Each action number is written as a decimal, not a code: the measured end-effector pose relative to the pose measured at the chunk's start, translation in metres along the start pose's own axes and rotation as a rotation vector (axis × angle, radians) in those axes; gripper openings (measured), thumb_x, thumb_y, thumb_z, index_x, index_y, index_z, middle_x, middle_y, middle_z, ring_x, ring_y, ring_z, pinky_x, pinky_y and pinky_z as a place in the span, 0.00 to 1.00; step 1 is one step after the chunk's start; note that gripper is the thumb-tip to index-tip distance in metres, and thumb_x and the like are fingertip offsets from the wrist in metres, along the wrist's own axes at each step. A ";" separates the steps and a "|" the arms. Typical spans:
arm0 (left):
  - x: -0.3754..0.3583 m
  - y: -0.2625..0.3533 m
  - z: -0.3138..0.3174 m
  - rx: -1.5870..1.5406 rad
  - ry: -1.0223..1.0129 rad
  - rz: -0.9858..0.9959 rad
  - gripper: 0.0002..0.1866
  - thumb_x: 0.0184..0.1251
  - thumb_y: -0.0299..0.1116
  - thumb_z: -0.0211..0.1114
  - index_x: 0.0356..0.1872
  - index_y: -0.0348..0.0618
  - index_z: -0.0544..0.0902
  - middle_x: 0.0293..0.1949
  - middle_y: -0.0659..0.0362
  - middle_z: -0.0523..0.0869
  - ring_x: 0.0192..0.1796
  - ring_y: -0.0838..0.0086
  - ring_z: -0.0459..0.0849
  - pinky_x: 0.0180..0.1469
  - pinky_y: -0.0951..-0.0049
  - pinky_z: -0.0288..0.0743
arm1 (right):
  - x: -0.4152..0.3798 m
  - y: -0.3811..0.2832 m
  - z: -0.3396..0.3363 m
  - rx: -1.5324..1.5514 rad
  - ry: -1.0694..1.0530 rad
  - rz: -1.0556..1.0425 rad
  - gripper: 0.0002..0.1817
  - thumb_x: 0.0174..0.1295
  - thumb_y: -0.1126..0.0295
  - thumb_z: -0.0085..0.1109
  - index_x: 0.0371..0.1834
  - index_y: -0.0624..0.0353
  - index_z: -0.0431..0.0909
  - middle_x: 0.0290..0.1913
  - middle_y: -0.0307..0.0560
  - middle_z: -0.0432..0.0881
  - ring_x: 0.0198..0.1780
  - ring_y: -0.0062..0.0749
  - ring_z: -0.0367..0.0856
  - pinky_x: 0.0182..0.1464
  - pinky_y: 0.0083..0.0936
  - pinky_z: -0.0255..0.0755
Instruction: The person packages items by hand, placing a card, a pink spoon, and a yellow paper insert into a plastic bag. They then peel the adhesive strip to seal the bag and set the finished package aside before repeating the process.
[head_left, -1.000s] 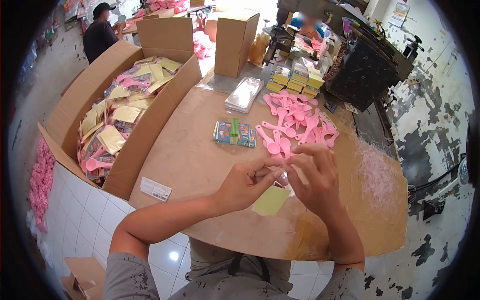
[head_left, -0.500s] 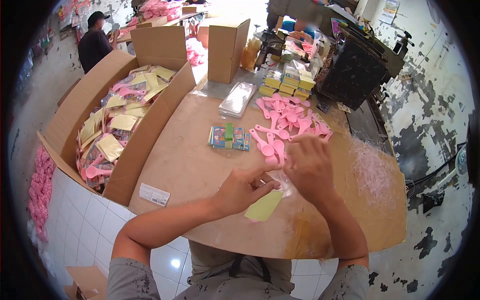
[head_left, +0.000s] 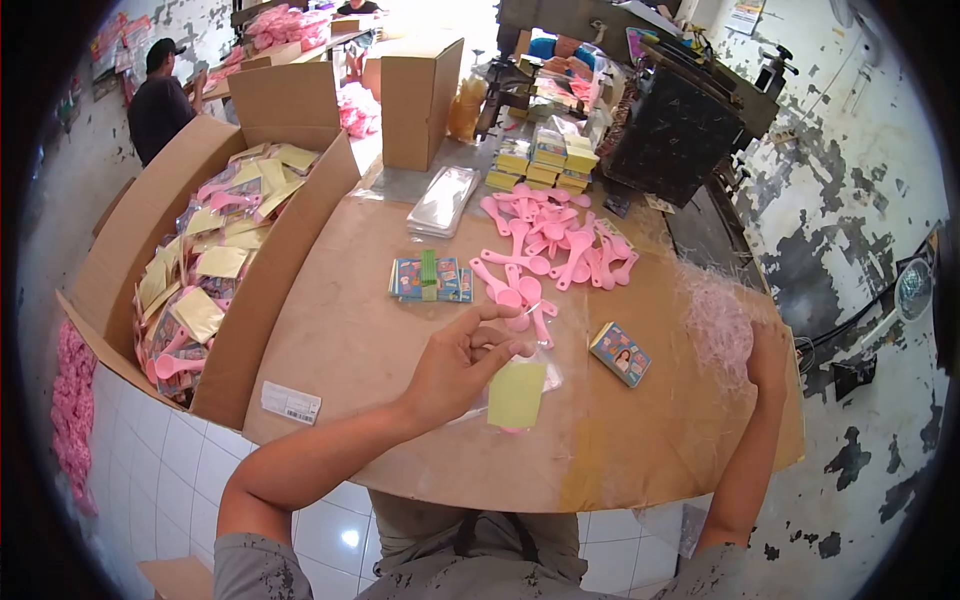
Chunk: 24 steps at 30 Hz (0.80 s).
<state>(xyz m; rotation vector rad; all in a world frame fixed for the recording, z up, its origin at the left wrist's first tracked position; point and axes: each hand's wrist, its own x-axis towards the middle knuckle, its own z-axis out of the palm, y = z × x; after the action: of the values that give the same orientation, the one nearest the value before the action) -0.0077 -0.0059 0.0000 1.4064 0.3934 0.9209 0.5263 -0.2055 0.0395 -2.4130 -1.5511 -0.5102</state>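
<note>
My left hand [head_left: 455,362] is above the middle of the table, its fingers closed at the top of a clear plastic bag [head_left: 553,380]. A yellow-green card [head_left: 516,394] shows in the bag below the fingertips, and a bit of pink peeks out under it. Far to the right, my right hand [head_left: 768,355] is at a heap of thin clear plastic strips [head_left: 712,325]; its fingers are hard to make out. A stack of printed cards [head_left: 620,354] lies between the hands. Pink plastic spoons [head_left: 545,240] are piled beyond my left hand.
At left stands a large carton [head_left: 290,300] of filled packets. A green-banded card bundle [head_left: 430,278], clear bags [head_left: 443,203] and yellow-edged card stacks [head_left: 545,160] lie farther back. A black machine [head_left: 665,135] stands back right. Another person [head_left: 160,100] is at far left.
My right hand has moved away from my left hand, right to the heap of plastic strips. The card stack between them has come into view. The yellow-green card hangs more upright.
</note>
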 end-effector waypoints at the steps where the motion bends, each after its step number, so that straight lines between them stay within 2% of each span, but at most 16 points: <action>1: 0.001 0.000 0.001 -0.009 0.003 -0.020 0.19 0.82 0.26 0.62 0.68 0.34 0.73 0.46 0.51 0.92 0.45 0.80 0.90 0.45 0.77 0.83 | -0.005 -0.036 -0.024 0.193 -0.018 0.066 0.26 0.70 0.83 0.53 0.71 0.58 0.76 0.60 0.47 0.86 0.58 0.39 0.86 0.59 0.33 0.79; 2: 0.000 -0.001 0.002 -0.018 0.007 -0.043 0.18 0.83 0.27 0.62 0.67 0.34 0.73 0.46 0.51 0.92 0.46 0.80 0.90 0.46 0.77 0.84 | -0.007 -0.060 -0.045 0.386 -0.038 0.132 0.28 0.68 0.84 0.54 0.72 0.57 0.75 0.62 0.46 0.86 0.61 0.38 0.85 0.60 0.32 0.78; 3: 0.000 -0.001 0.002 -0.027 0.010 -0.067 0.18 0.83 0.28 0.62 0.67 0.34 0.73 0.46 0.51 0.92 0.47 0.79 0.90 0.46 0.77 0.84 | -0.007 -0.061 -0.054 0.425 -0.084 0.108 0.26 0.69 0.83 0.56 0.71 0.58 0.77 0.62 0.48 0.86 0.60 0.39 0.86 0.59 0.31 0.78; 6: 0.004 0.000 -0.002 -0.031 0.015 -0.196 0.19 0.84 0.31 0.62 0.67 0.33 0.74 0.47 0.51 0.92 0.50 0.77 0.90 0.49 0.75 0.86 | -0.002 -0.069 -0.071 0.951 -0.273 0.099 0.26 0.68 0.80 0.60 0.71 0.58 0.77 0.64 0.52 0.84 0.59 0.39 0.86 0.59 0.32 0.78; 8: 0.005 -0.002 -0.004 -0.089 0.009 -0.161 0.19 0.84 0.33 0.62 0.67 0.33 0.75 0.48 0.52 0.92 0.51 0.76 0.90 0.51 0.75 0.86 | 0.012 -0.053 -0.057 1.286 -0.318 0.188 0.24 0.69 0.77 0.61 0.69 0.61 0.78 0.61 0.55 0.85 0.60 0.42 0.86 0.63 0.36 0.77; 10: 0.006 -0.003 -0.003 -0.141 0.008 -0.152 0.19 0.84 0.34 0.62 0.66 0.33 0.76 0.49 0.52 0.92 0.52 0.76 0.90 0.54 0.74 0.86 | 0.013 -0.036 -0.026 0.731 -0.228 0.132 0.22 0.70 0.75 0.62 0.68 0.61 0.78 0.61 0.57 0.86 0.63 0.45 0.84 0.68 0.39 0.74; 11: 0.007 -0.003 -0.003 -0.161 0.012 -0.160 0.19 0.84 0.33 0.62 0.66 0.33 0.77 0.49 0.53 0.91 0.52 0.76 0.90 0.55 0.74 0.86 | 0.007 -0.029 -0.004 0.013 -0.107 0.034 0.22 0.71 0.74 0.61 0.68 0.61 0.78 0.61 0.56 0.85 0.65 0.46 0.82 0.71 0.41 0.71; 13: 0.008 -0.002 -0.004 -0.143 -0.024 -0.187 0.18 0.84 0.32 0.61 0.66 0.33 0.79 0.51 0.53 0.91 0.53 0.75 0.90 0.57 0.72 0.86 | 0.008 -0.055 -0.012 -0.288 0.047 -0.093 0.21 0.72 0.73 0.61 0.67 0.60 0.80 0.70 0.57 0.79 0.76 0.53 0.71 0.80 0.44 0.60; 16: 0.008 -0.001 -0.009 -0.075 -0.098 -0.241 0.16 0.83 0.30 0.60 0.65 0.35 0.82 0.54 0.53 0.91 0.54 0.73 0.90 0.60 0.67 0.86 | 0.024 -0.075 -0.017 0.770 -0.088 0.127 0.21 0.70 0.72 0.62 0.66 0.59 0.81 0.75 0.57 0.73 0.79 0.56 0.64 0.81 0.45 0.57; 19: 0.008 -0.007 -0.012 -0.054 -0.139 -0.280 0.16 0.82 0.29 0.63 0.62 0.33 0.84 0.54 0.54 0.91 0.54 0.74 0.90 0.60 0.68 0.86 | 0.022 -0.110 -0.024 0.023 -0.189 0.134 0.21 0.72 0.68 0.63 0.66 0.60 0.82 0.73 0.56 0.77 0.77 0.52 0.70 0.78 0.42 0.62; 22: 0.010 -0.007 -0.013 -0.026 -0.149 -0.290 0.15 0.81 0.30 0.64 0.61 0.32 0.84 0.54 0.54 0.91 0.54 0.74 0.90 0.59 0.70 0.86 | 0.021 -0.123 -0.017 0.139 0.013 -0.225 0.22 0.73 0.63 0.64 0.67 0.59 0.81 0.66 0.54 0.83 0.71 0.49 0.77 0.74 0.39 0.67; 24: 0.009 -0.005 -0.013 -0.060 -0.119 -0.326 0.16 0.82 0.30 0.64 0.62 0.32 0.84 0.54 0.54 0.91 0.55 0.74 0.90 0.58 0.71 0.87 | 0.024 -0.153 -0.036 0.697 -0.189 -0.047 0.23 0.72 0.62 0.66 0.67 0.59 0.81 0.62 0.51 0.85 0.67 0.45 0.80 0.71 0.37 0.70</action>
<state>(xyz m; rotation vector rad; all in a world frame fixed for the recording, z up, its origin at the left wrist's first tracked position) -0.0101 0.0101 -0.0050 1.2884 0.4846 0.5761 0.3901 -0.1347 0.0824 -1.9180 -1.5229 0.2371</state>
